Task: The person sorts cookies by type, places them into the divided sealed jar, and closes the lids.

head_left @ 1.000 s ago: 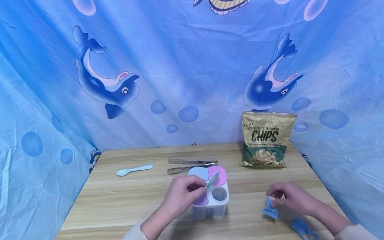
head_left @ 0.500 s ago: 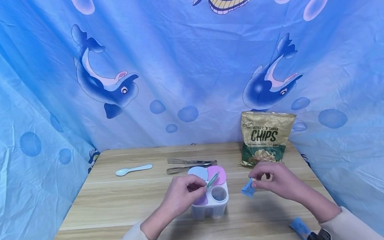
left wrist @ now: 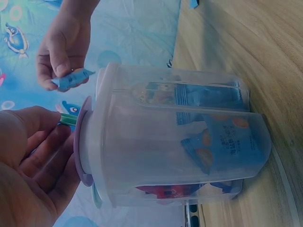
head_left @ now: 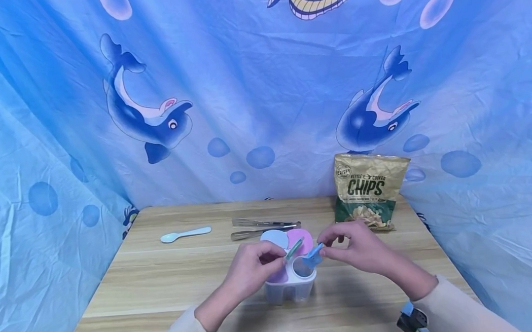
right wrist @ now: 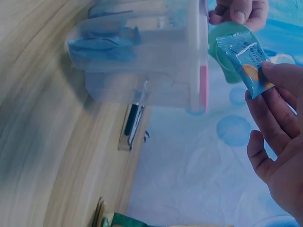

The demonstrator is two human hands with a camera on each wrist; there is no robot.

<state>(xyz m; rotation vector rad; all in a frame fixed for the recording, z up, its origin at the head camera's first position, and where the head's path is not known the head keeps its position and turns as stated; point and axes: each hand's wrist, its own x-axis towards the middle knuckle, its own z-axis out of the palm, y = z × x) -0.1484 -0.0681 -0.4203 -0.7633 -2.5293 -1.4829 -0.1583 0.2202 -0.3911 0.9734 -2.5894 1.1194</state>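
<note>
A clear plastic container (head_left: 288, 290) with several round compartments stands on the table; light blue, pink and purple lids cover three of them. Its front-right compartment (head_left: 302, 268) is uncovered. My left hand (head_left: 253, 268) pinches a green lid (right wrist: 233, 71), tilted up over the container's top. Between its thumb and fingers, my right hand (head_left: 358, 247) holds a small blue snack packet (right wrist: 245, 60), right over the rim of the uncovered compartment in the head view. Through the walls, blue packets (left wrist: 222, 146) and a red one (left wrist: 173, 190) show inside.
Behind the container lie metal tongs (head_left: 265, 223), with a light blue spoon (head_left: 185, 235) to their left. A chips bag (head_left: 369, 187) stands at the back right. Another blue packet (head_left: 408, 308) lies partly hidden under my right wrist.
My right hand has lifted the blue snack packet from the table at the right and carried it left to the container. My left hand has stayed in place with the green lid.
</note>
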